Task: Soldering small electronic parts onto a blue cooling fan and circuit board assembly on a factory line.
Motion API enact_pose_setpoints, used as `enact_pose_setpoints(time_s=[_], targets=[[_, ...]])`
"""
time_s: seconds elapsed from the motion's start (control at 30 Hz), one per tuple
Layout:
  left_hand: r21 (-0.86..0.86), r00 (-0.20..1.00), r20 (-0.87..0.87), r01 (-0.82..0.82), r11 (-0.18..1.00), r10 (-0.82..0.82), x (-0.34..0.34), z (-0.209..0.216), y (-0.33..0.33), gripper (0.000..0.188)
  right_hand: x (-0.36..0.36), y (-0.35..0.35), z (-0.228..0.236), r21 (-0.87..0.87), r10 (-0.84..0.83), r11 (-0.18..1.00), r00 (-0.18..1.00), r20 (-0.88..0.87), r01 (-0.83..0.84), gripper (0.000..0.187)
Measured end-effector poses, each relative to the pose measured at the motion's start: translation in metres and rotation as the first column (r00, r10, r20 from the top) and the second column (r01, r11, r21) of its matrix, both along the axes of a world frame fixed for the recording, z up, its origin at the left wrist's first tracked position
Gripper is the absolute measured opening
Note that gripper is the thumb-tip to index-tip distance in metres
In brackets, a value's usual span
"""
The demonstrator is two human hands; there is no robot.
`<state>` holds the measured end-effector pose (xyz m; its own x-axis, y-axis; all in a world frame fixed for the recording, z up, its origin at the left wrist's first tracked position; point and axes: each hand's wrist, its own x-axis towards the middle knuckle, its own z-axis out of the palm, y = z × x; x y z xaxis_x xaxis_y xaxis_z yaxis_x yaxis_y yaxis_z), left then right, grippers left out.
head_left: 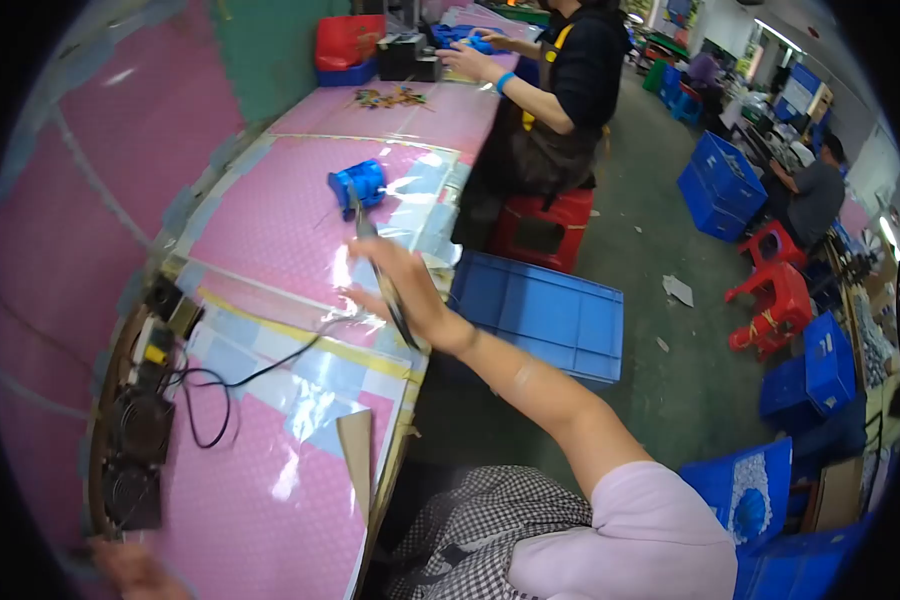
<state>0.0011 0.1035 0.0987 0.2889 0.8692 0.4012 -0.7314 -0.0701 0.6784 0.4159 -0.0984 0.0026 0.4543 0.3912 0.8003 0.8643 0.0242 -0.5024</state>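
My right hand (402,287) reaches out over the pink bench (260,230) and grips a long thin dark tool (388,295) like a pen. The tool's tip points at a small blue plastic part (358,183) lying on clear film further along the bench; the tip is close to it, and I cannot tell if they touch. A black cable (260,372) runs across the bench to the left. Only a bit of my left hand (130,572) shows at the lower left corner, blurred, resting near the bench edge.
Two black round fans (140,425) and small electrical boxes (155,340) sit at the bench's left side. A co-worker in a black top (560,90) works at the far end by a red stool (542,228). A blue crate (545,312) stands beside the bench; more blue bins and red stools are at the right.
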Motion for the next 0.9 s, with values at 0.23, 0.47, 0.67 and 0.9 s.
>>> enact_pose_setpoints(time_s=[0.23, 0.47, 0.67, 0.9], targets=[[-0.569, 0.739, -0.064, 0.525, 0.633, -0.671, 0.077, -0.203, 0.025, 0.028, 0.151, 0.148, -0.052, 0.147, -0.353, 0.910, 0.910, -0.219, 0.388, 0.081], [-0.428, 0.623, -0.365, 0.547, 0.719, -0.691, 0.170, -0.183, 0.034, 0.029, 0.150, 0.157, -0.063, 0.015, -0.439, 0.891, 0.870, -0.226, 0.453, 0.020], [-0.181, 0.627, -0.545, 0.561, 0.808, -0.557, 0.202, -0.160, 0.014, 0.030, 0.036, 0.148, -0.061, 0.146, -0.009, 0.988, 0.974, -0.226, 0.043, 0.051], [0.201, 0.738, -0.624, 0.468, 0.860, -0.256, 0.210, -0.126, -0.029, 0.030, -0.141, 0.123, -0.048, -0.065, 0.229, 0.969, 0.968, -0.103, -0.236, 0.049]])
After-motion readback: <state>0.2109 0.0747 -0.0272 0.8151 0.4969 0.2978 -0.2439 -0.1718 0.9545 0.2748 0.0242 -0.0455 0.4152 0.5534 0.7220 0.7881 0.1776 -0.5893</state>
